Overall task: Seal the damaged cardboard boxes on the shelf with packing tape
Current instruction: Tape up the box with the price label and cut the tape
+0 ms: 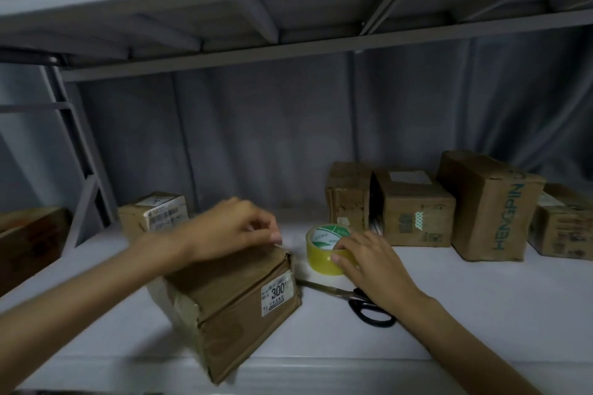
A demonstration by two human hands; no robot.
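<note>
A worn box [237, 301] is seen at the front of the white shelf [449, 314], its far top edge pinched by the curled fingers of the left hand [231, 228]. Just right of it, the tape roll [324, 250] is gripped by the right hand [369, 263], thumb on the outer band. Scissors [362, 301] lie beneath that wrist. More boxes [414, 212] are lined up behind.

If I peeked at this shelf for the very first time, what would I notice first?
Probably the two hands in the middle: the left hand touches the top edge of a worn cardboard box near the front, and the right hand grips a yellow roll of tape beside it. Black-handled scissors lie on the white shelf just in front of the tape. More brown boxes stand at the back right.
</note>
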